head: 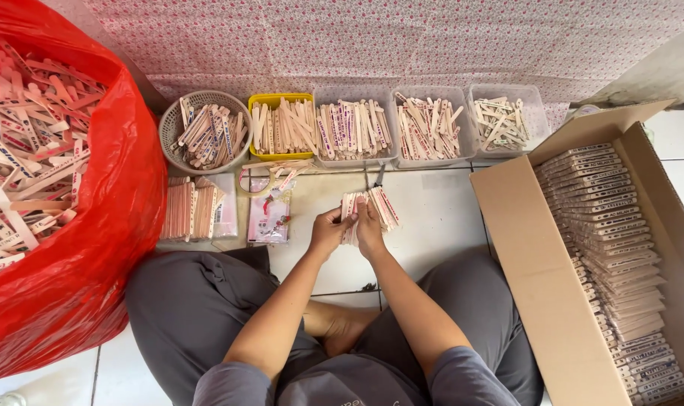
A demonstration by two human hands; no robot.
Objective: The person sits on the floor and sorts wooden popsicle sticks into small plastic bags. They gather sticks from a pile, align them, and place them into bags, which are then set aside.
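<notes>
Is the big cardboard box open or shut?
Open. The cardboard box has its flaps folded out, showing rows of stacked wooden sticks inside.

A home-based piecework spot on a white tiled floor (440,218) is shown. At the left, a big red plastic bag (94,248) is filled with flat wooden sticks. Along the top, sorted sticks are kept in a round woven basket (204,135) and small plastic tubs (355,131) against a floral-patterned cloth (372,37). At the right, bundled sticks are stacked in an open cardboard box (537,278).

bare floor tiles (440,218) ahead, between red bag (94,248), cardboard box (537,263) and row of tubs (357,131)
</notes>
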